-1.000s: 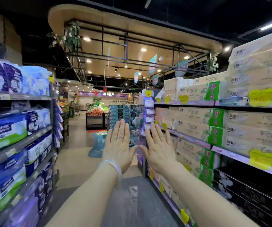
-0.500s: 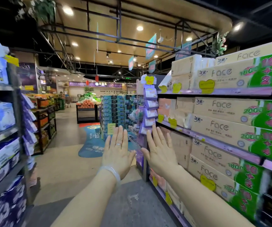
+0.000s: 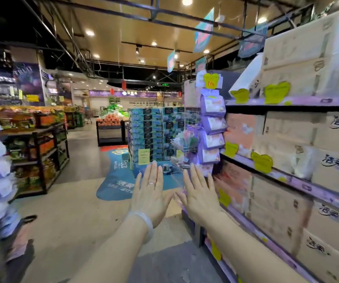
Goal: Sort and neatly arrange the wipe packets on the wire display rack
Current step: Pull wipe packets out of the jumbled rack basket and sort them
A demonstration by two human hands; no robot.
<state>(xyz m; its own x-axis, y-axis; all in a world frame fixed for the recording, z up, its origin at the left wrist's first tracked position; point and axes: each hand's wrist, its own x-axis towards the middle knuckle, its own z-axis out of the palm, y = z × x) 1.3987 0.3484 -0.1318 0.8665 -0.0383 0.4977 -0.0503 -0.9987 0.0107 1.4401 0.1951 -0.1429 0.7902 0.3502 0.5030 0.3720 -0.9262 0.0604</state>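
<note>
In a supermarket aisle, a person holds both arms out ahead, backs of the hands to the camera. The left hand (image 3: 151, 196) and the right hand (image 3: 199, 198) are flat with fingers straight and close together, gripping nothing, thumbs nearly meeting between them. A ring (image 3: 151, 183) shows on the left hand and a pale bangle (image 3: 144, 221) circles that wrist. The wipe packets (image 3: 212, 123), purple and stacked in a vertical column, hang at the near end of the right-hand shelving (image 3: 299, 186), above and beyond the right hand and apart from it. Just left of the column, a wire display rack (image 3: 185, 144) holds more packets, blurred. A yellow price tag (image 3: 211, 80) tops the column. Cartons of tissue (image 3: 299, 64) fill the shelves on the right; a blue product stack (image 3: 150, 135) stands farther down the floor.
</note>
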